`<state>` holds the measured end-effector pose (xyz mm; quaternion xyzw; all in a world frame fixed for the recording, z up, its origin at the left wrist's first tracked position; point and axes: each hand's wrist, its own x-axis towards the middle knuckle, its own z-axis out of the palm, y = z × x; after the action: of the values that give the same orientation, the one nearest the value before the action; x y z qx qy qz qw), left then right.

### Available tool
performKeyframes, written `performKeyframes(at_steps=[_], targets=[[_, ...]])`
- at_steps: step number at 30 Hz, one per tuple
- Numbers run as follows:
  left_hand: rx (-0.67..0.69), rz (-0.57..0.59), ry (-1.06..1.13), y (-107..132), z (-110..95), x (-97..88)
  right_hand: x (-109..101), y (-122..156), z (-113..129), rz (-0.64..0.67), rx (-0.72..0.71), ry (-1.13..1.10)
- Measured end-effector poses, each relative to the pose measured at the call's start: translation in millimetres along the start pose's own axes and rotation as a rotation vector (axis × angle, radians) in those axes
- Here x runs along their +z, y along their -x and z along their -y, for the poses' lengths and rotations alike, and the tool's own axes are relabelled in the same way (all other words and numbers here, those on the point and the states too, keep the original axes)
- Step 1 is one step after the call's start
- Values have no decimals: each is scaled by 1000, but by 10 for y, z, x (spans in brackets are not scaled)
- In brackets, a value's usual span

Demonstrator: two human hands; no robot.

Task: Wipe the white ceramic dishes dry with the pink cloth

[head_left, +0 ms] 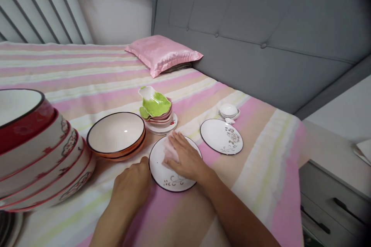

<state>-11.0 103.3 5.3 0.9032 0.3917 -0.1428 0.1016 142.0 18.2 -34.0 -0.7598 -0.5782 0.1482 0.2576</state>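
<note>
A white plate (159,165) with a dark rim and a brown floral print lies on the striped bedspread in front of me. My left hand (132,182) is closed at its left edge, thumb against the rim. Over the plate's upper middle, my right hand (185,157) presses a pale pink cloth (170,150) onto the surface, its fingers stretched over it. Part of the cloth and the plate's print are hidden under that hand. Just right of it lies a second plate (216,135) with a similar flower print.
Stacked large bowls (43,162) stand at the left, beside orange-sided bowls (116,133). A green leaf-shaped dish (156,104) tops a small stack on little plates (174,122). Small white dishes (228,110) sit beyond the second plate. A pink pillow (164,52) lies near the grey headboard (246,19); a nightstand (333,200) is at right.
</note>
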Motion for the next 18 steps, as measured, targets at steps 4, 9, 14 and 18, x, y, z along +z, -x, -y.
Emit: performKeyframes(at_steps=[4, 9, 14, 18], targets=[[3, -15, -12, 2, -1, 12, 0, -43, -2, 15, -85, -22], [-2, -16, -20, 4, -4, 15, 16, -84, 11, 35, -221, -58], [1, -7, -36, 6, 0, 19, 26, -91, 46, 96, -334, -124], [-4, 8, -38, 3, -3, 9, 5, -62, 87, 162, -349, -155]])
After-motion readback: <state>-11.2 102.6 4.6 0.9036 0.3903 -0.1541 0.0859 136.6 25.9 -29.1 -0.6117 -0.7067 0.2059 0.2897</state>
